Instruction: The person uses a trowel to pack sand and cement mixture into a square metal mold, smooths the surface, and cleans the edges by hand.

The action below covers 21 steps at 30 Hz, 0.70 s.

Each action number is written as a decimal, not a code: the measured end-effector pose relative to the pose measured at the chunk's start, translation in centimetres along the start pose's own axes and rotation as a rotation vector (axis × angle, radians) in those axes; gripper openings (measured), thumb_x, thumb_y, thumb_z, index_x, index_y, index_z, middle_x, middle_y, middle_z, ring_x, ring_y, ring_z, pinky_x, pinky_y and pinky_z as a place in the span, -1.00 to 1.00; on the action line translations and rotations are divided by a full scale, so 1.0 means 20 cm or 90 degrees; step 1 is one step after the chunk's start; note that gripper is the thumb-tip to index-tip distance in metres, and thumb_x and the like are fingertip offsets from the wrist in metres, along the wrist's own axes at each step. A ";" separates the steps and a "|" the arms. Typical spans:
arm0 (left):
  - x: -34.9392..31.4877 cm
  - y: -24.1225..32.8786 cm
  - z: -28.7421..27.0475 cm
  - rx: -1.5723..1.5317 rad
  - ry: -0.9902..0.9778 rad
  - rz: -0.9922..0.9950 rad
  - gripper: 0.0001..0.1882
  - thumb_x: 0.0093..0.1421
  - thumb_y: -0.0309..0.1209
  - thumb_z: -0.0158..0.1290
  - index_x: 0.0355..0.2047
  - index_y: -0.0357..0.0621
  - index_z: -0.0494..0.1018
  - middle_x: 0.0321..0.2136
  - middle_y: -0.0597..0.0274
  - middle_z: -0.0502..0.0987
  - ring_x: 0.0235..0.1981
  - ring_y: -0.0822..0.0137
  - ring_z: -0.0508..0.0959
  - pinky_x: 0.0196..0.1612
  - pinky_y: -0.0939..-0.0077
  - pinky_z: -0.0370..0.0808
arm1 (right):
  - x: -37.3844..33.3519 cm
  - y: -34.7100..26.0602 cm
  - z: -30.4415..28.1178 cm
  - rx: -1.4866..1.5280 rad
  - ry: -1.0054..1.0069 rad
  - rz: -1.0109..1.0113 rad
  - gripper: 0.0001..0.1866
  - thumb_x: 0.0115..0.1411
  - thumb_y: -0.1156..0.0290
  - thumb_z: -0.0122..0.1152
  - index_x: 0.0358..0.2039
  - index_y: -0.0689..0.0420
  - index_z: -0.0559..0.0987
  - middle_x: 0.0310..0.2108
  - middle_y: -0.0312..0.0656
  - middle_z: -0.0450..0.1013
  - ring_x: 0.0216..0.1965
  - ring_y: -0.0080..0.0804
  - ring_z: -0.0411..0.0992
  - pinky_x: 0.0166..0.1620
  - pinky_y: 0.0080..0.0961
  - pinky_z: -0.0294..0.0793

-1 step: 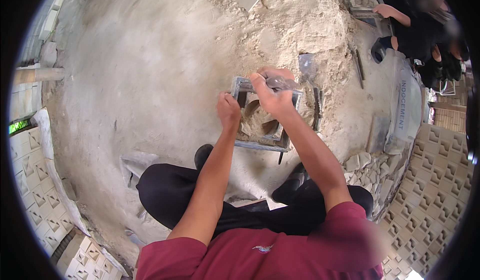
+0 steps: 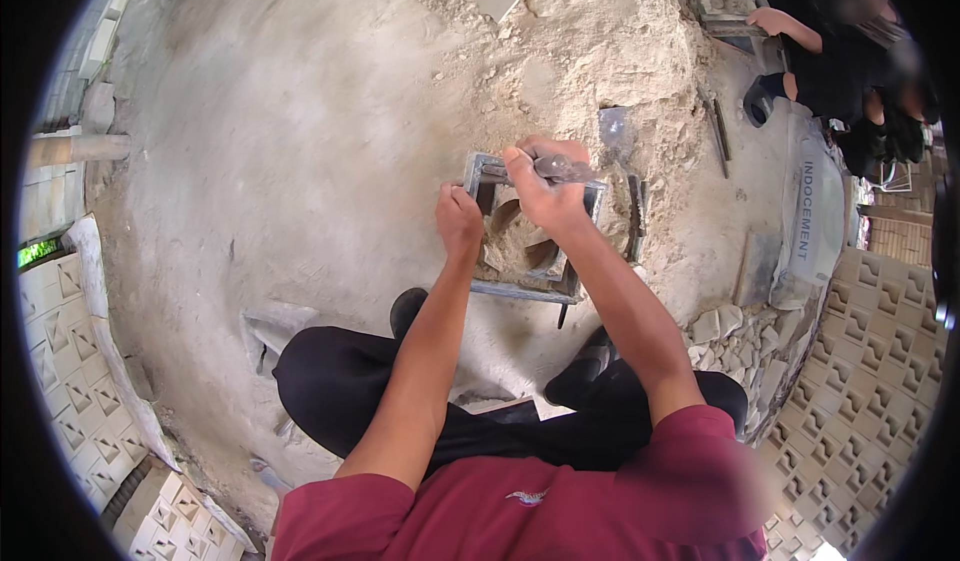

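Note:
A rectangular grey mould frame [image 2: 520, 291] lies on the dusty floor in front of my shins. Pale, sandy mix [image 2: 508, 249] fills part of it, around dark curved and angled inserts. My left hand [image 2: 459, 218] is closed on the frame's left side, the fingers curled over the edge. Above the far right part of the frame, my right hand [image 2: 548, 183] is wrapped round a grey, rounded, shiny object [image 2: 563, 168]. Its kind cannot be told, and my fingers and palm cover part of it. The right hand and wrist also hide the frame's far right interior.
A heap of pale powder [image 2: 610, 31] spreads beyond the frame. Dark bars [image 2: 718, 139] and a grey plate [image 2: 614, 129] lie to its right. Broken pieces [image 2: 730, 326] and stacked patterned blocks [image 2: 860, 361] stand at right. People in dark clothes [image 2: 835, 51] work at far right.

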State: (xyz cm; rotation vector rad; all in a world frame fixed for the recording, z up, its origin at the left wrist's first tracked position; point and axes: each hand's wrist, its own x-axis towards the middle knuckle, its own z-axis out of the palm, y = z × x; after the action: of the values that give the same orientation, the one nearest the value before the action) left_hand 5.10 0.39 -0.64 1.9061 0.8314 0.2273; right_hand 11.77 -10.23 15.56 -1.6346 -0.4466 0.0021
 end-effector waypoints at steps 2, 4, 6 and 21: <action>0.00 0.01 0.01 -0.014 0.003 0.010 -0.64 0.24 -0.30 -0.31 -0.29 -0.31 0.42 -0.37 -0.27 0.51 -0.29 -0.26 0.48 -0.19 0.01 0.36 | -0.01 0.03 0.01 -0.017 0.017 -0.033 -0.70 0.10 0.51 0.15 -0.75 0.24 0.39 -0.80 -0.39 0.19 -0.71 -0.70 0.08 -0.65 -0.59 0.05; 0.00 -0.01 0.00 -0.012 0.003 0.000 -0.64 0.24 -0.30 -0.30 -0.29 -0.31 0.42 -0.37 -0.27 0.51 -0.28 -0.26 0.48 -0.18 0.01 0.36 | -0.01 0.06 0.05 -0.023 0.031 -0.045 -0.69 0.09 0.50 0.16 -0.75 0.24 0.37 -0.80 -0.38 0.19 -0.71 -0.70 0.08 -0.65 -0.59 0.05; 0.00 0.00 0.00 -0.008 0.004 -0.011 -0.64 0.23 -0.29 -0.30 -0.30 -0.31 0.42 -0.37 -0.28 0.51 -0.28 -0.26 0.48 -0.18 0.00 0.36 | 0.00 0.01 0.03 -0.064 0.039 -0.040 -0.69 0.09 0.50 0.16 -0.75 0.23 0.37 -0.81 -0.37 0.20 -0.71 -0.70 0.10 -0.65 -0.60 0.06; 0.00 0.02 0.01 0.000 -0.037 -0.032 -0.64 0.22 -0.30 -0.31 -0.29 -0.30 0.42 -0.33 -0.30 0.49 -0.24 -0.28 0.46 -0.14 0.00 0.35 | 0.05 0.08 -0.04 0.059 0.006 0.054 -0.70 0.08 0.50 0.13 -0.76 0.23 0.38 -0.78 -0.41 0.23 -0.72 -0.71 0.11 -0.67 -0.59 0.07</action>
State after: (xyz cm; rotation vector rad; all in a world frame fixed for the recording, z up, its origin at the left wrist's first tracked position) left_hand 5.38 0.21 -0.44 1.8804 0.8396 0.1401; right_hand 13.36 -10.74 14.47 -1.5608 -0.3651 0.0778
